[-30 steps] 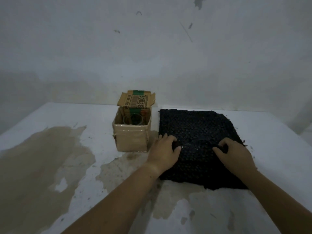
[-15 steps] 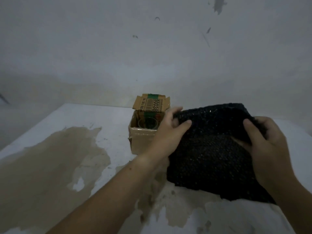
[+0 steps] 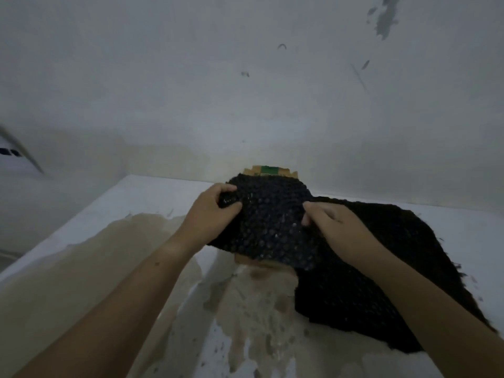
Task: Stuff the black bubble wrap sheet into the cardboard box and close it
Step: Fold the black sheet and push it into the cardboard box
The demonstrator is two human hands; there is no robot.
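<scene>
Sheet: black bubble wrap (image 3: 275, 227) is bunched up over the box, right part trailing down onto the desk (image 3: 147, 197).
Box: cardboard box (image 3: 268, 170) mostly hidden under it, back flap showing.
Left hand: your left hand (image 3: 211, 211) pinches the wrap's left edge, fingers curled.
Right hand: your right hand (image 3: 335, 225) grips the wrap mid-sheet.
</scene>
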